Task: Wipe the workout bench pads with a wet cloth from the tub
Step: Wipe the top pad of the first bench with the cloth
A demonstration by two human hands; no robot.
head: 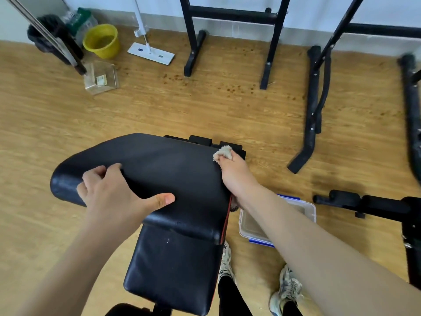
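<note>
Right hand [234, 176] is curled round a small beige cloth [223, 152], wad sticking out past the knuckles, held vs. the right edge of the back pad [170, 165] nr its far end. Left hand [114, 195] lies spread on the same pad's left side, fingertips bent over the edge, thumb stretched out across the top; it holds nothing.

Back pad is black, smooth, w/ a dull sheen, and tilts up. A thin red strip [226, 222] runs down its right side. Seat pad [173, 270] sits just below it, also black, w/ a few pale specks on top.

Tub [250, 226] is on the floor [205, 110] just right of the bench, partly under the right forearm: clear plastic, blue clips, brownish inside. Two worn sneakers [288, 286] stand btwn bench and tub, black trouser legs above them.

Floor is light wood-look planks. Small brown spots [232, 88] are scattered on it beyond the bench. Black metal frames [232, 17] stand along the pale wall at the back, more black bars at far right. Back left: yellow bucket [101, 41], white flat mop [150, 53] beside it w/ handle leaning to the wall, clear plastic box [101, 78] nearer in, and a black bag-lined bin [49, 33] in the corner.
</note>
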